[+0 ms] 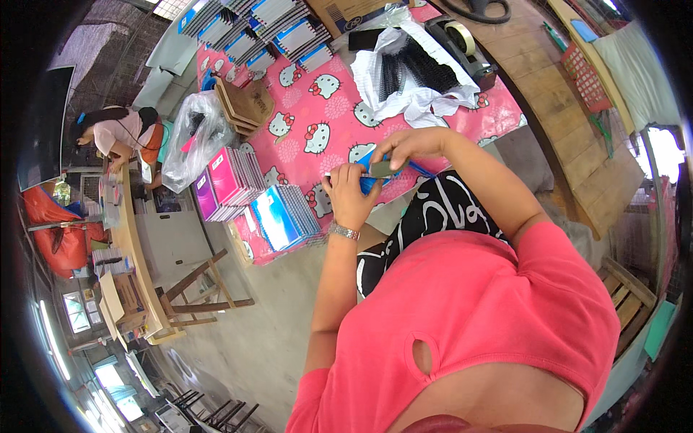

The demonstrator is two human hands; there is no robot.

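At the far left another person bends over a long wooden bench stacked with paper goods. Nearer, on a table under a pink cartoon-cat cloth, a clear plastic bag bulges with items too blurred to name, and beside it stand stacks of pink notebooks and blue notebooks. The left hand, a metal bracelet at its wrist, is closed around the near end of a blue notebook held at the table's front edge. The right hand pinches a small dark piece against that notebook's top. Behind them, a torn-open white wrapper holds a heap of black binding combs, next to a tape dispenser. A red mesh basket sits on the wooden planks at right, its contents unclear.
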